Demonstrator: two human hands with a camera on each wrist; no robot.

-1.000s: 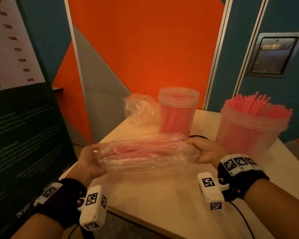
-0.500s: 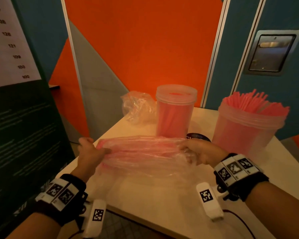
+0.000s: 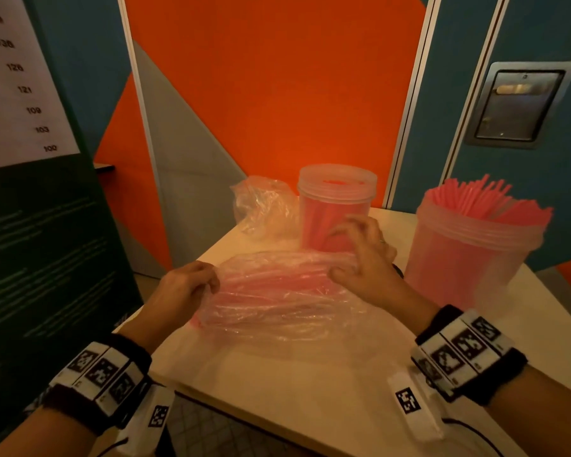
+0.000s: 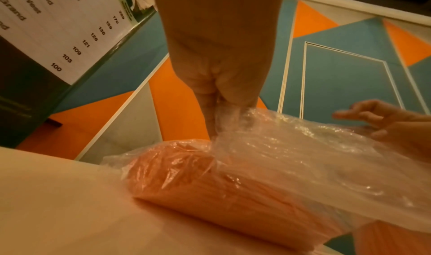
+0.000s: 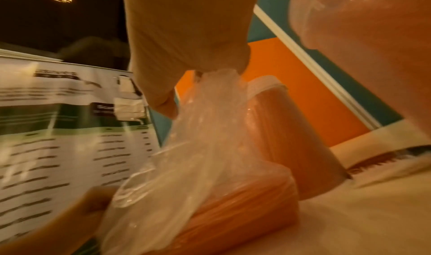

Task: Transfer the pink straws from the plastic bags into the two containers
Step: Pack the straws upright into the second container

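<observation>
A clear plastic bag (image 3: 277,298) full of pink straws lies across the table (image 3: 310,390). My left hand (image 3: 208,286) pinches the loose film at the bag's left end; in the left wrist view my left hand (image 4: 219,119) pulls the film up off the straws (image 4: 210,190). My right hand (image 3: 343,262) pinches the film at the right end, its other fingers spread. The right wrist view shows gathered film (image 5: 217,93) bunched in that hand. Behind stand the small container (image 3: 337,206) and, to the right, the large container (image 3: 472,252), both with pink straws.
A crumpled empty plastic bag (image 3: 264,206) lies at the table's far left corner. A dark sign board (image 3: 30,225) stands close on the left, beyond the table's left edge. A black ring-shaped object (image 5: 378,159) lies between the containers.
The bag, held up between both hands before, now rests on the table. Both hands have shifted from its ends to pinching the loose film on top; the right hand's fingers have spread.
</observation>
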